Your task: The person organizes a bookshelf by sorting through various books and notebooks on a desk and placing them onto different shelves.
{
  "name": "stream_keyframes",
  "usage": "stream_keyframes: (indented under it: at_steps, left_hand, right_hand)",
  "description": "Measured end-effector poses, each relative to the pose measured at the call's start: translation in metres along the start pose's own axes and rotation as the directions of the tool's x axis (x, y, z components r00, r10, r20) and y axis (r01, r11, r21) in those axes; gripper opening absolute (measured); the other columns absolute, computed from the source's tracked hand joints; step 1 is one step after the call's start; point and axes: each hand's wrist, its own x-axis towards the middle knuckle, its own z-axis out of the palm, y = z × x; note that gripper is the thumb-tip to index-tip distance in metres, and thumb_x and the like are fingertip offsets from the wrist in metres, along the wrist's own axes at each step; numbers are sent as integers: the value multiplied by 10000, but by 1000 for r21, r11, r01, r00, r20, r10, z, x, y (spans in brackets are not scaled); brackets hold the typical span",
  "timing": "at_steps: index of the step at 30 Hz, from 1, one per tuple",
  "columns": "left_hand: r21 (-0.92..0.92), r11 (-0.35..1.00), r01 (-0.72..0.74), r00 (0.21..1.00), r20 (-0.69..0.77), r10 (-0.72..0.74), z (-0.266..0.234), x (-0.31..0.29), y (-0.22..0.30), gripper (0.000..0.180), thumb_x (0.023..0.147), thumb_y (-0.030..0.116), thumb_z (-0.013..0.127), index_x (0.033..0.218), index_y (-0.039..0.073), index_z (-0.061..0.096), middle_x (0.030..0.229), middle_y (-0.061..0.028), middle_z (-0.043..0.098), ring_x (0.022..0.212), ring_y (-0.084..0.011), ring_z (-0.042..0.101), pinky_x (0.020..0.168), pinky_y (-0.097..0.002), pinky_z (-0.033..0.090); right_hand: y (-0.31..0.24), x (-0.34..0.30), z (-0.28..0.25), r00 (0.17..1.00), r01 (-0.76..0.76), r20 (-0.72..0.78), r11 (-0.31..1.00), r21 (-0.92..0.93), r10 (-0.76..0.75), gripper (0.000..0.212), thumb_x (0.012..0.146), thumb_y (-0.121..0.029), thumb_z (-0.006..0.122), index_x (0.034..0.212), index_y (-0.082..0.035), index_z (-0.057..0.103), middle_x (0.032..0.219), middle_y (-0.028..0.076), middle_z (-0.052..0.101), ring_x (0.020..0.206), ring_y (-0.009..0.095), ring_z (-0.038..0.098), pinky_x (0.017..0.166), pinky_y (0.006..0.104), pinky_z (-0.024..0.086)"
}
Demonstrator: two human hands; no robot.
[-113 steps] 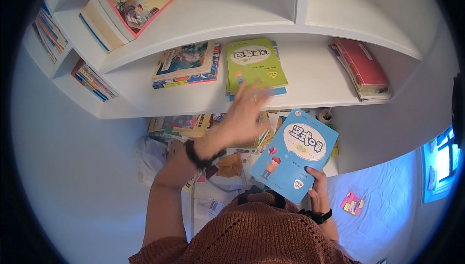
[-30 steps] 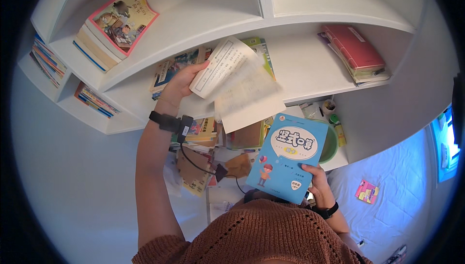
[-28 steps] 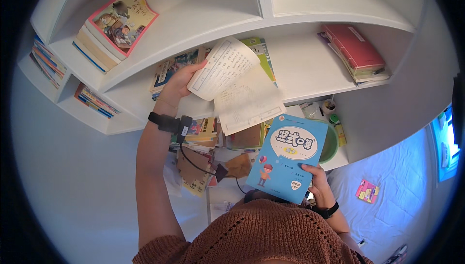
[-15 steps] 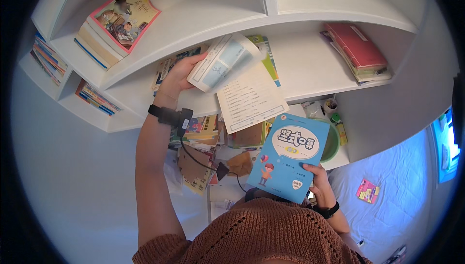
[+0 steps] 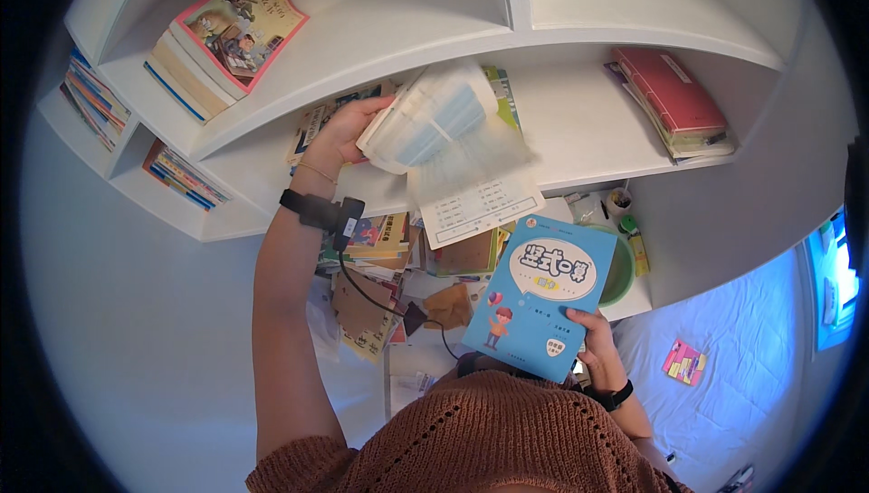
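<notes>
An open booklet (image 5: 475, 208) is held at the center of the frame, its upper-left edge pinched firmly in the left grip (image 5: 342, 131), its pages fanned and partly blurred. A blue workbook (image 5: 548, 298) is held just below and to the right, its lower-right edge closed upon by the right grip (image 5: 595, 335). A green book (image 5: 503, 99), partly hidden by the booklet, is seen on a white shelf (image 5: 579, 131), where a red volume (image 5: 674, 90) is stacked at upper right. Below, brown paper (image 5: 450, 306) is seen among clutter, and a green bowl (image 5: 622, 267) is partly covered by the workbook.
</notes>
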Motion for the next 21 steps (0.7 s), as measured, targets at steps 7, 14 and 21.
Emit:
stream_keyframes:
  at_steps: [7, 14, 21]
  left_hand:
    - [-61, 997, 38, 999, 10, -37, 2, 3, -2, 337, 881, 200, 475, 1095, -60, 500, 1013, -175, 594, 841, -226, 629, 738, -350, 531]
    - [-79, 997, 25, 1000, 17, -24, 3, 5, -2, 295, 859, 155, 514, 1062, -60, 519, 957, -166, 611, 815, -210, 634, 708, -323, 540]
    - [-105, 992, 66, 997, 34, -62, 2, 9, -4, 275, 863, 144, 497, 1028, -72, 536, 933, -172, 619, 789, -206, 640, 699, -305, 541]
  right_hand:
    - [1, -1, 1, 1000, 11, 4, 1000, 3, -11, 500, 712, 48, 565, 1185, 29, 404, 1087, 146, 541, 963, 254, 556, 843, 351, 468]
    - [2, -1, -2, 1000, 9, -9, 1000, 8, -9, 503, 710, 51, 566, 1187, 28, 405, 1081, 149, 545, 957, 256, 561, 838, 344, 472]
    - [2, 1, -3, 1000, -2, 21, 1000, -8, 2, 507, 712, 43, 567, 1191, 23, 403, 1101, 148, 536, 968, 248, 557, 844, 338, 468]
